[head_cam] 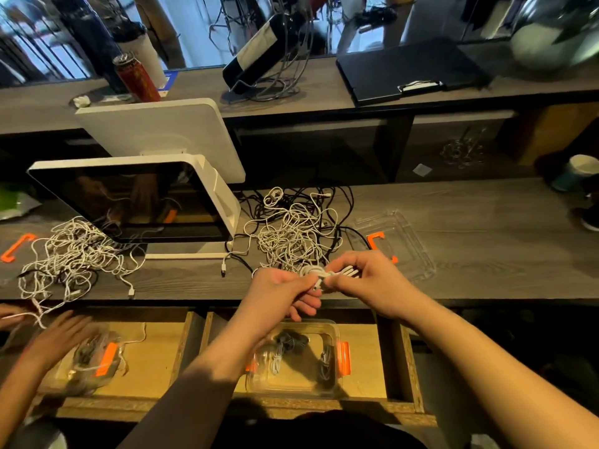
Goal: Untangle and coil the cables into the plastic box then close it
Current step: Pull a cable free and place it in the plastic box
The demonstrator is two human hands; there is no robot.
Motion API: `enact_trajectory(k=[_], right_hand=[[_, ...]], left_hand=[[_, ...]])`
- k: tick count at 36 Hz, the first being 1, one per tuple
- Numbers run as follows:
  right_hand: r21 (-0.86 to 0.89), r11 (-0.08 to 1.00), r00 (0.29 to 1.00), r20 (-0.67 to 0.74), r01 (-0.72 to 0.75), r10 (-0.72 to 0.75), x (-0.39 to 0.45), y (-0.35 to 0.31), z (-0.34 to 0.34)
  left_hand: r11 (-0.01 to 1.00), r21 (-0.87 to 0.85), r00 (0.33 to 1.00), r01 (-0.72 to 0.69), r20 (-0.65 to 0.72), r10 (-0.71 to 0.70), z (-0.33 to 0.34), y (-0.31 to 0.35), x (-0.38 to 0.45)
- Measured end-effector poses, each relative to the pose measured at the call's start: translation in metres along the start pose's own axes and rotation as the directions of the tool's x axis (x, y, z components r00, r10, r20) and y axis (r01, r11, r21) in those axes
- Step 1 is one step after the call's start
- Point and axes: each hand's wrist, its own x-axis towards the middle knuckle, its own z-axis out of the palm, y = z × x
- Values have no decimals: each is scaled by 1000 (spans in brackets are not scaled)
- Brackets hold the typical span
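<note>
Left hand [285,291] and right hand [363,277] both pinching small coiled white cable bundle [319,274] above counter edge; clear plastic box with orange latches [330,361] below in drawer; tangled cable pile [298,228] behind.

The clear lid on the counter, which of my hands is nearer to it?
Right. The right hand is just in front of the lid's near corner; the left hand is farther left, both gripping the white cable bundle.

Shop or cafe counter: white point-of-sale terminal [136,202] on grey wood counter [470,228], wine bottle [256,53] in wire holder, black clipboard [408,69], paper cup [573,171] nearby.
</note>
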Motion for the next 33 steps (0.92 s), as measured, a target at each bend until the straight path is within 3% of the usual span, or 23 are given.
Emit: enact_trajectory(k=[5,15,22,27,33], right_hand=[[-33,999,997,-73,14,-16,1,10,14],[167,986,993,-121,11,10,-4,14,16],[336,938,994,92,-86,58,-10,9,0],[502,839,965,243,-212,98,-6,6,-7],[606,726,897,441,-327,36,0,4,-10]], left_hand=[[963,249,994,-105,8,106,0,-2,0],[799,527,946,-289,31,321,1,-10,6],[837,435,943,-332,152,295,-10,-8,5],[942,194,946,-272,231,225,-14,2,2],[963,40,911,-268,334,240,-20,7,-1]])
